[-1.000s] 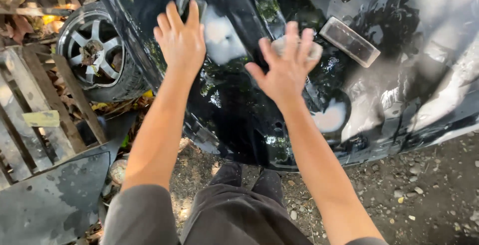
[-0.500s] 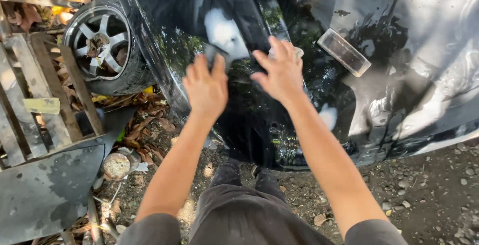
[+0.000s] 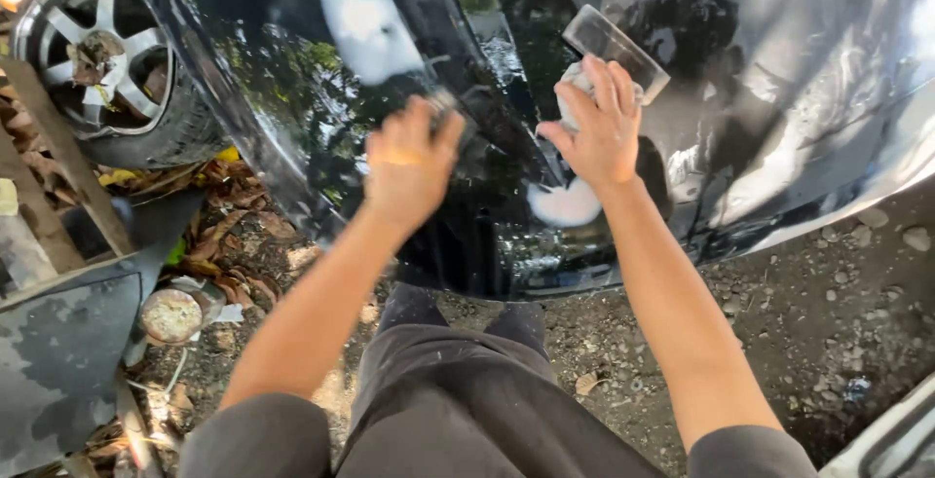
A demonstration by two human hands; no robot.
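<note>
I stand at a glossy, wet black car panel [image 3: 292, 79], my dark trousers [image 3: 458, 390] below. My left hand [image 3: 409, 162], blurred by motion, presses on the panel with a small dark pad [image 3: 445, 108] under its fingertips. My right hand [image 3: 599, 132] rests on the panel to the right, fingers bent over a pale crumpled cloth [image 3: 577, 81]. A clear rectangular piece [image 3: 614, 42] sits on the panel just above that cloth. White foam patches lie above the left hand [image 3: 360, 16] and below the right hand [image 3: 565, 203].
A tyre with a silver spoked rim [image 3: 97, 59] is at the upper left. A wooden slat [image 3: 58, 166], a dark metal sheet [image 3: 58, 351] and a round rusty can [image 3: 170, 314] lie at the left among dead leaves. Gravel ground [image 3: 828, 293] spreads right.
My left hand has slid down and to the right across the panel, closer to me. My right hand has stayed near the clear piece with its fingers closing on the cloth. The view has shifted.
</note>
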